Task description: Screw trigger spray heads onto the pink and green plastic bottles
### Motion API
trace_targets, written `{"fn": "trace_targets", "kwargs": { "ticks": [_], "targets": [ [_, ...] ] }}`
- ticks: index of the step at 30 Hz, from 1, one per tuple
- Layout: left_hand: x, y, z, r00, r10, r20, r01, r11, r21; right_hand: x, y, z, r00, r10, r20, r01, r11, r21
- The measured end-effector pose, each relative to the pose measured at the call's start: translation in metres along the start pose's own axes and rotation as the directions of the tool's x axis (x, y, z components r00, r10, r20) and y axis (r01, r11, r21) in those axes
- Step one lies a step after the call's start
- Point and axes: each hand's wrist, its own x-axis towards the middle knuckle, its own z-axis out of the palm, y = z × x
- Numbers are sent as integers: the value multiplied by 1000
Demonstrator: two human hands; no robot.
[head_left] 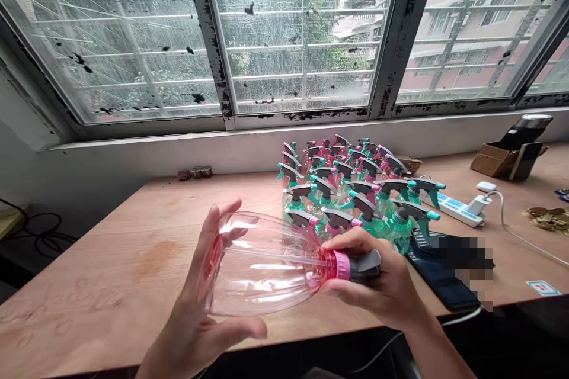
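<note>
A clear pink spray bottle (267,278) lies sideways between my hands above the table, its base to the left. The base rests in my left hand (191,323), with fingers behind it and the thumb along the near side. My right hand (389,287) grips the other end at the neck, around the pink collar (341,265) and dark spray head (367,265). Inside the bottle a thin tube runs lengthwise. Just beyond stand several upright spray bottles (402,231) in green and pink, grouped closely together.
On the wooden table (111,260), a dark phone (444,278) lies right of the bottles. Further right are a white power strip (460,208) with a plugged-in charger and cable, a small cardboard box (489,160) and brownish pieces (549,219). Windows (302,41) line the back.
</note>
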Motion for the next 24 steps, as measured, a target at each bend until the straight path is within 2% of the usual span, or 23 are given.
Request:
{"fn": "trace_targets", "kwargs": {
  "ticks": [9,14,21,24],
  "targets": [
    [0,3,-1,999,-40,16,40,999,-17,1,-3,-4,999,-27,19,28,998,-61],
    [0,1,-2,998,-64,8,64,998,-6,-5,-4,-6,999,-34,-19,31,991,-130],
    [7,6,3,999,-49,-12,49,999,18,-3,-1,-7,997,-68,-30,65,994,-86],
    [7,5,1,998,-39,40,37,998,47,-2,1,-6,997,-79,-16,78,995,-69]
  ]
}}
